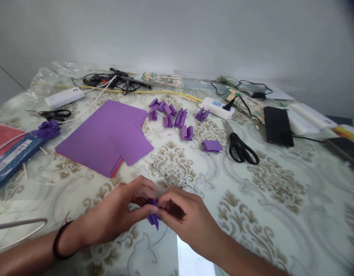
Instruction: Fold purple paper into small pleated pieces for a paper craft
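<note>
A small folded piece of purple paper (154, 221) is pinched between my two hands above the near part of the table. My left hand (119, 209) grips it from the left, thumb in front. From the other side, my right hand (184, 214) holds its edge between thumb and fingertips; the fingers hide part of the paper. Beyond my hands lie several folded purple paper pieces (168, 119), with one flatter folded piece (212, 146) nearer to me. To the left is a stack of purple paper sheets (99, 134), with a red edge showing underneath.
Black-handled scissors (242, 150) lie at the right, beside a power strip (217, 108) and a black phone (278, 126). A second pair of scissors (54, 114), a purple paper bundle (46, 129) and a white power bank (64, 97) are at left. Tangled cables (119, 81) run along the back.
</note>
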Action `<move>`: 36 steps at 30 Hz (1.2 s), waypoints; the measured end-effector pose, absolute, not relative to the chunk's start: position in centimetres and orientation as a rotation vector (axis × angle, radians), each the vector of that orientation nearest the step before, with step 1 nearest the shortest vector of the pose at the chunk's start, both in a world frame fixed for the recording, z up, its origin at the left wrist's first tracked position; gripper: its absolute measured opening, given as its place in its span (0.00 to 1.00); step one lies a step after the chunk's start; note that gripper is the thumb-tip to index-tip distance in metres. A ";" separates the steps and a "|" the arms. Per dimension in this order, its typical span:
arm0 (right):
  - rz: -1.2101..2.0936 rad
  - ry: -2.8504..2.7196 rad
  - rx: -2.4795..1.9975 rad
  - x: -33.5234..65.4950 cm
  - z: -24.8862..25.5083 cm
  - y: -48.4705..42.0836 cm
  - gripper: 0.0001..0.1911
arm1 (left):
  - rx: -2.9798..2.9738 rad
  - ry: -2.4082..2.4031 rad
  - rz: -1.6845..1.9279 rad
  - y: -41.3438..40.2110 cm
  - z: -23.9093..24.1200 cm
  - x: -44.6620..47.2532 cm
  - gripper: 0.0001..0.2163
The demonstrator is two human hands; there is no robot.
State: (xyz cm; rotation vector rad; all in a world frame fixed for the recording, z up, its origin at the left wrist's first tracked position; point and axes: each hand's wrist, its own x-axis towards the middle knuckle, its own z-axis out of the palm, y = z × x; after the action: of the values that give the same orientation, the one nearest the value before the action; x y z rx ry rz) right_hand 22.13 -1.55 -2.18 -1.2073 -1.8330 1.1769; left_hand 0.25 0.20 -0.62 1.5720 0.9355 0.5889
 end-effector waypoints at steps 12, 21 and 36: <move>1.267 -1.627 -1.343 21.8 -2.4 -1.9 0.09 | 2.253 1.332 0.616 -1.0 0.0 1.3 0.07; 1.238 -1.593 -1.330 21.4 -2.2 -2.6 0.09 | 2.408 1.364 0.712 -1.3 -0.6 1.3 0.08; 1.067 -1.802 -1.380 21.5 -1.8 -1.8 0.11 | 2.361 1.210 0.630 -0.8 -0.5 1.3 0.11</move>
State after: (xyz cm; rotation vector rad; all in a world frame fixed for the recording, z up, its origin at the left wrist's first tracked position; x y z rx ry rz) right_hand 21.49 -1.84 -1.79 -1.3801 -1.8019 1.0666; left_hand 1.27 -0.76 -0.53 2.3606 1.2105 0.6305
